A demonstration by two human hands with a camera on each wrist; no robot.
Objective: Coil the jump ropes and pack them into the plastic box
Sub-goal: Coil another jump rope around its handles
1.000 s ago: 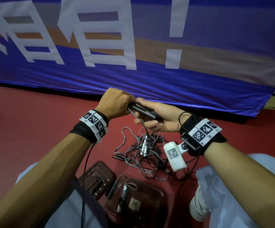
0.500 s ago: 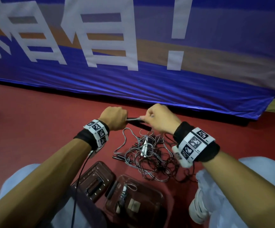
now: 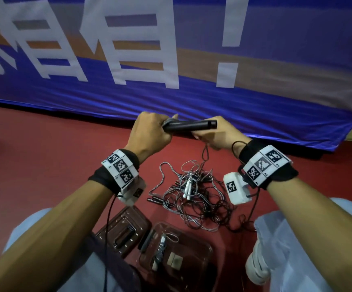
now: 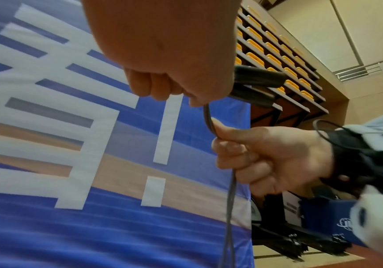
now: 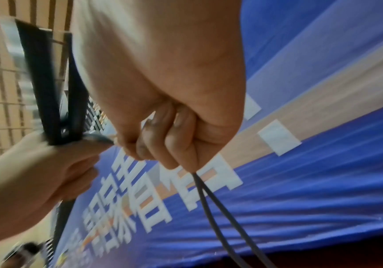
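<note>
My L hand is fisted round the two black handles, held up above the floor. R hand has fingers curled tight on the doubled cord just under them. Rest of the ropes lie tangled below; box near my knees.

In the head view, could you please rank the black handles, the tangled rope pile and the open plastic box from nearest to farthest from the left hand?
1. Black handles, gripped in the left hand.
2. Tangled rope pile, on the floor below.
3. Plastic box, nearest the person's lap.
</note>
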